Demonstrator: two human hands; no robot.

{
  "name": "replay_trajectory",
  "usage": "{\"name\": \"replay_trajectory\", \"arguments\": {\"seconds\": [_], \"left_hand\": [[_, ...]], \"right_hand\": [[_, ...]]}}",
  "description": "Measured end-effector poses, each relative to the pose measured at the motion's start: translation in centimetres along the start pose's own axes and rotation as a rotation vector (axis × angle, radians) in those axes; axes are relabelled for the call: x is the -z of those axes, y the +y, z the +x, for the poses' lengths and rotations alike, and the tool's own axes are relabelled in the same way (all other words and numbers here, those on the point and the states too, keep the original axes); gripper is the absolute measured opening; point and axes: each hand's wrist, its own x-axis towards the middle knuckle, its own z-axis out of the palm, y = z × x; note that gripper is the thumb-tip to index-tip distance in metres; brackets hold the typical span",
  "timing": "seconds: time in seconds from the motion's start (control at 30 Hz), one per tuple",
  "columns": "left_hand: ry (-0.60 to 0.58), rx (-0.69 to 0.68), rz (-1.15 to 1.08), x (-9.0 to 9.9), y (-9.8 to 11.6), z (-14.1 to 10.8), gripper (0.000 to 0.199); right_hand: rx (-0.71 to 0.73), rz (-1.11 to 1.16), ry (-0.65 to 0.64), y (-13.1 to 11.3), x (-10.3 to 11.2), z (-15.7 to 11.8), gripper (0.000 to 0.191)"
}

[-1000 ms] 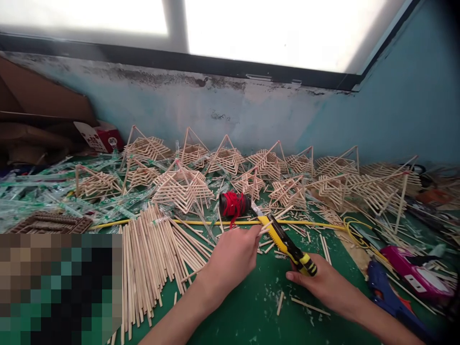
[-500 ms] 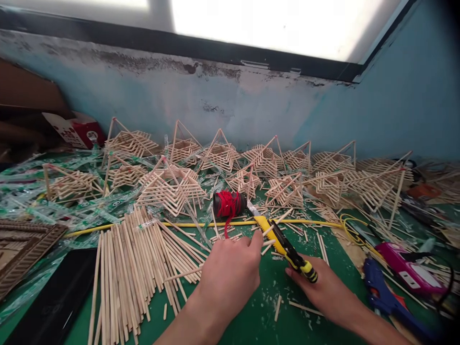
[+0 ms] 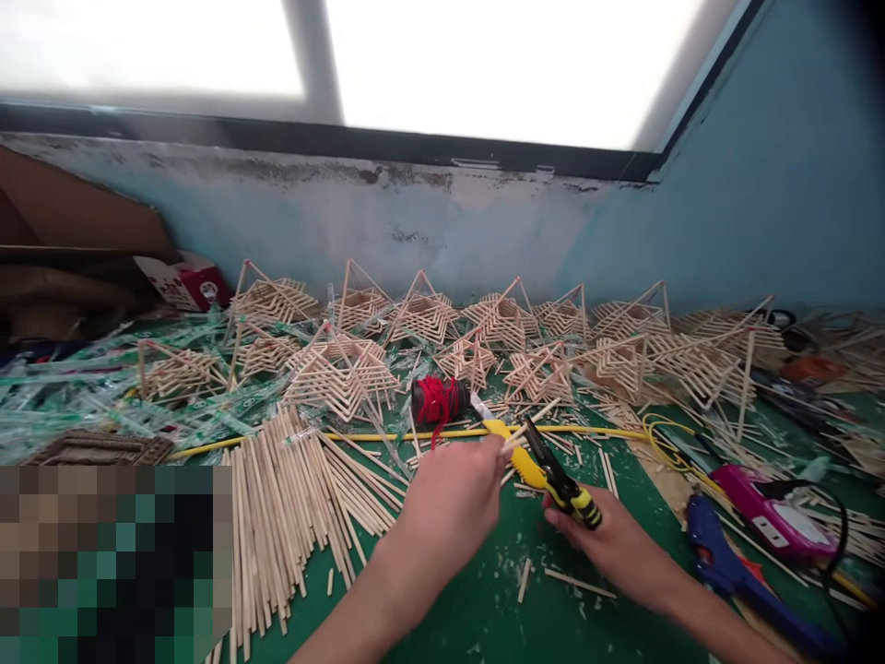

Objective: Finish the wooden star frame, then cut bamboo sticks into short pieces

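My left hand (image 3: 453,489) is closed, pinching thin wooden sticks (image 3: 513,444) whose ends poke out past the fingertips. My right hand (image 3: 612,535) grips a black-and-yellow cutting tool (image 3: 563,484), its yellow part and black part spread apart near the stick ends. Whether a stick lies between those parts I cannot tell. A pale blade-like tip extends from the yellow part toward a black spool wound with red string (image 3: 439,398). Left of my left hand lies a fanned pile of wooden sticks (image 3: 277,516).
Several stick-built frames (image 3: 342,373) line the back of the green table (image 3: 498,618) below the wall. A yellow cable (image 3: 387,436) runs across. At right lie a blue glue gun (image 3: 733,572) and a magenta device (image 3: 767,507). Plastic wrappers (image 3: 76,397) cover the left. A blurred block hides the lower left corner.
The view has tilted up and turned slightly left. The tool's black part now stands farther from its yellow part. Both hands keep their hold.
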Motion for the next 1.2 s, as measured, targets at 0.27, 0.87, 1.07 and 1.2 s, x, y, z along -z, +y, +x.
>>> {"name": "replay_trajectory", "arguments": {"seconds": [0.27, 0.87, 1.07, 1.2], "left_hand": [[0.179, 0.004, -0.789, -0.4, -5.2, 1.5, 0.044], [0.514, -0.103, -1.016, -3.1, -4.4, -0.8, 0.043], [0.494, -0.025, -0.99, -5.1, -6.2, -0.4, 0.049], [0.485, -0.002, -0.973, -3.8, -6.2, -0.3, 0.054]], "right_hand": [[-0.001, 0.057, 0.11, 0.2, -0.4, -0.1, 0.046], [0.063, 0.299, 0.173, 2.7, 0.0, -0.7, 0.05], [0.058, 0.288, 0.164, 2.9, -0.1, -0.5, 0.051], [0.047, 0.238, 0.154, 2.5, -0.2, -0.6, 0.051]]}}
